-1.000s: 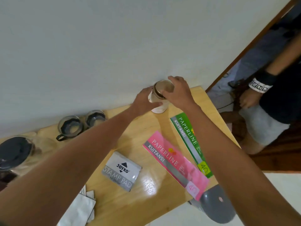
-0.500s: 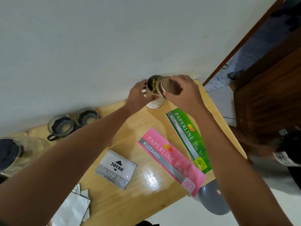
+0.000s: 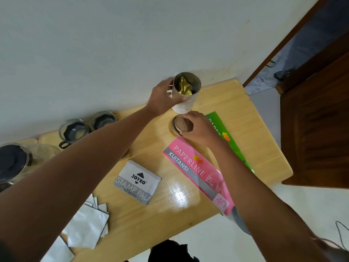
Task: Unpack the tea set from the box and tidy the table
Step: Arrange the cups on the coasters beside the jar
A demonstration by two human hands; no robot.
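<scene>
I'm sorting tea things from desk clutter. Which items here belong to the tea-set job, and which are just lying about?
Tea job: open canister held by left hand; lid under right hand; glass cups; teapot.

Lying about: stamp pad; pink receipt book; green receipt book; white packets.

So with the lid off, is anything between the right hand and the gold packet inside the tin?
Nothing visible blocks it. The tin, gripped by the left hand, is open at the top with the gold packet exposed. The right hand holds the lid against the table, so it is occupied.
</scene>
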